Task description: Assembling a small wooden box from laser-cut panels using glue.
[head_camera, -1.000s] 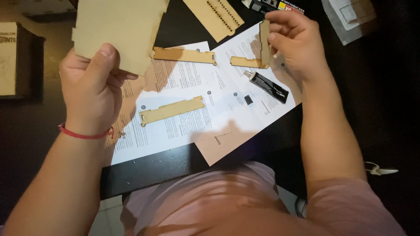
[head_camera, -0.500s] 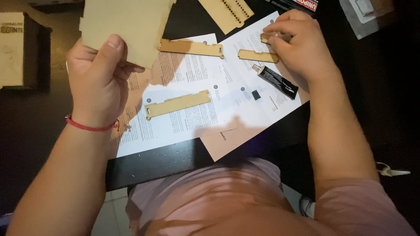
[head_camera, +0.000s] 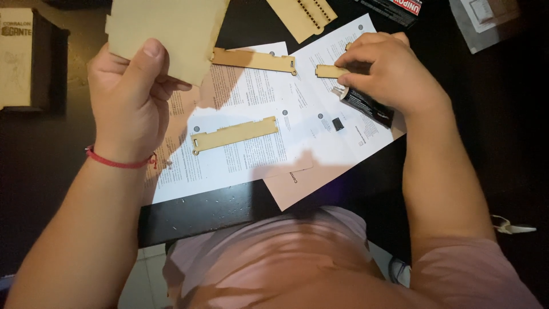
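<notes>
**Plywood panel held up, small strip pinned on the sheets**

Plywood panel (head_camera: 166, 31) sits in the left hand (head_camera: 128, 97), raised off the tabletop (head_camera: 51, 166) at the far left. The thumb presses on its near face and the fingers back it from behind, so the flat piece stays upright and its edges remain free, clear of the papers below.

The right hand (head_camera: 389, 74) is down on the instruction sheets (head_camera: 257, 154), fingers curled together with the tips pressing a short wooden strip (head_camera: 329, 71) flat against the paper. Its far end is hidden under the fingers. A black glue tube (head_camera: 366, 106) lies just beneath the palm, touching or nearly touching it; I cannot tell whether the hand grips it.

Two longer notched strips lie loose on the sheets: one (head_camera: 254, 60) at the far side, between the hands, and one (head_camera: 234, 134) nearer the body. The paper seems to serve as a work mat over the dark surface. A slotted wooden piece (head_camera: 300, 14) lies at the far edge, well apart from both hands, and a dark box (head_camera: 23, 57) stands at the far left.
</notes>
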